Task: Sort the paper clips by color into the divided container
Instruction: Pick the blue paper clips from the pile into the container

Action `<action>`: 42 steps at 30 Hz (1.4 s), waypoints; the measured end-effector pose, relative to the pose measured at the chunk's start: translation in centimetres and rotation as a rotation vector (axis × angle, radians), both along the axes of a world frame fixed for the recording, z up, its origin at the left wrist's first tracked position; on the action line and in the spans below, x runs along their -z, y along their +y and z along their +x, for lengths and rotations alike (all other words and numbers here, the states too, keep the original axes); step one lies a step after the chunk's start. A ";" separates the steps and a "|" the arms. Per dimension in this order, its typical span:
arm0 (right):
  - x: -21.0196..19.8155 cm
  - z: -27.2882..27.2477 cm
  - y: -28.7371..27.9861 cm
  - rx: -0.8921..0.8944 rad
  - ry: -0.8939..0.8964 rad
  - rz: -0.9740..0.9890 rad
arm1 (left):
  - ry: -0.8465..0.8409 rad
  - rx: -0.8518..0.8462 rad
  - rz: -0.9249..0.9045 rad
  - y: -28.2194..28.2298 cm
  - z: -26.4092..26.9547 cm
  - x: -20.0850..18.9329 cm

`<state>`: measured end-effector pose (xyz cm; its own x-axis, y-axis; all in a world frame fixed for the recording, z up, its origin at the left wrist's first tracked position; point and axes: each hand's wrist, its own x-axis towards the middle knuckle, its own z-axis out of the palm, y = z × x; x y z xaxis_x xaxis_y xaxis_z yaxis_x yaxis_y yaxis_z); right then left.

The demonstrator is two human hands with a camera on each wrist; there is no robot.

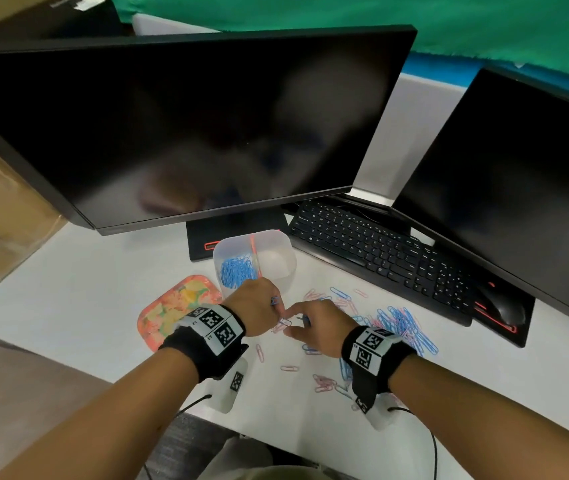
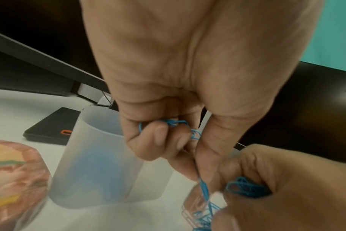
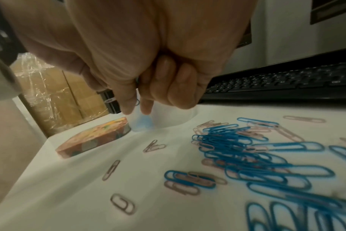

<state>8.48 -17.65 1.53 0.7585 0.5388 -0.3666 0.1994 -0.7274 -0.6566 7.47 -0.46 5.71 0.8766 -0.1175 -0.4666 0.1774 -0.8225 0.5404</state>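
Two hands meet just in front of the divided container (image 1: 278, 242). Left hand (image 1: 254, 311) has fingers (image 2: 156, 137) curled round a few blue clips (image 2: 177, 123); right hand (image 1: 316, 329) likewise holds a small blue bunch (image 2: 245, 186), and both pinch at one clip between them. Container's left compartment already carries blue clips; right compartment looks bare. Mixed pile (image 1: 402, 325) of blue and pink lies on the worktop (image 1: 85, 292), right of the hands. Advice: free the snagged clip before lifting, check for stray pinks, then drop over the left side, clear of the divider (image 1: 255, 254).

left hand (image 2: 188, 93) grip on blue clips (image 2: 180, 123), container (image 2: 101, 156) apparently beside
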 end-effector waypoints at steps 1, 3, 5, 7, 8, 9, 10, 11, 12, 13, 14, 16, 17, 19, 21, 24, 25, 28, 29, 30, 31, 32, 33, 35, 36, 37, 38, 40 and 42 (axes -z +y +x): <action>0.0 0.0 0.2 0.018 -0.005 0.044 | 0.002 -0.001 0.002 -0.1 -0.1 0.0; 0.1 0.0 0.5 0.039 -0.021 0.082 | -0.002 -0.013 -0.016 -0.2 -0.3 0.2; 0.2 0.0 0.6 0.046 -0.016 0.069 | -0.013 -0.028 -0.039 -0.3 -0.3 0.1; 0.3 -0.1 0.4 0.049 -0.013 0.036 | -0.025 -0.031 -0.044 -0.3 -0.3 0.1; 0.5 -0.1 0.2 0.049 -0.015 0.012 | -0.027 -0.035 -0.046 -0.2 -0.3 0.1; 0.5 -0.1 0.0 0.051 -0.010 -0.010 | -0.029 -0.038 -0.047 -0.1 -0.3 0.1; 0.6 -0.1 -0.1 0.055 0.002 -0.025 | -0.032 -0.038 -0.042 0.0 -0.3 0.2; 0.7 0.0 -0.3 0.055 0.012 -0.047 | -0.037 -0.040 -0.034 0.2 -0.3 0.2; 0.8 0.1 -0.5 0.050 0.012 -0.076 | -0.040 -0.042 -0.027 0.4 -0.3 0.2; 0.9 0.2 -0.7 0.048 0.012 -0.109 | -0.045 -0.046 -0.026 0.6 -0.3 0.1; 0.9 0.3 -0.8 0.061 0.018 -0.124 | -0.050 -0.060 -0.029 0.9 -0.3 -0.1; 0.6 0.7 -0.8 0.126 0.058 -0.098 | -0.066 -0.124 -0.029 1.9 0.0 -0.6; 0.4 1.0 -0.7 0.167 0.094 -0.071 | -0.087 -0.172 -0.016 2.6 0.3 -0.9; -0.4 1.5 -0.2 0.250 0.205 -0.008 | -0.132 -0.263 0.017 4.0 1.2 -1.6; -1.5 2.2 0.7 0.327 0.323 0.050 | -0.147 -0.335 0.056 5.0 2.4 -2.1; -3.3 3.0 2.3 0.407 0.462 0.191 | -0.131 -0.343 0.150 5.5 4.5 -2.2; -3.9 3.2 3.0 0.417 0.489 0.233 | -0.102 -0.316 0.200 5.3 5.0 -2.1; -5.7 4.0 5.1 0.444 0.539 0.334 | -0.017 -0.269 0.300 4.7 5.7 -1.7; -6.2 4.3 5.8 0.456 0.552 0.365 | -0.009 -0.276 0.306 4.7 5.9 -1.6; -6.5 4.7 6.5 0.471 0.559 0.392 | -0.014 -0.290 0.301 4.9 6.0 -1.5; -6.7 5.1 7.1 0.486 0.566 0.413 | -0.033 -0.310 0.285 5.2 6.2 -1.5; -7.0 5.4 7.8 0.499 0.570 0.422 | -0.057 -0.330 0.263 5.5 6.2 -1.6; -7.1 5.7 8.4 0.511 0.574 0.422 | -0.084 -0.348 0.235 6.0 6.2 -1.7; -7.1 6.4 9.5 0.507 0.588 0.400 | -0.131 -0.386 0.179 6.8 6.0 -2.1; -7.2 6.5 10.1 0.503 0.605 0.387 | -0.154 -0.404 0.154 7.1 5.9 -2.3; -6.9 6.9 10.5 0.503 0.597 0.368 | -0.177 -0.417 0.134 7.4 5.7 -2.5; -6.7 7.2 10.8 0.501 0.548 0.340 | -0.195 -0.426 0.121 7.5 5.6 -2.6; -5.8 7.6 10.9 0.488 0.467 0.298 | -0.226 -0.435 0.101 7.6 5.1 -2.7; -5.5 7.7 10.5 0.509 0.419 0.313 | -0.258 -0.425 0.090 7.3 4.6 -2.6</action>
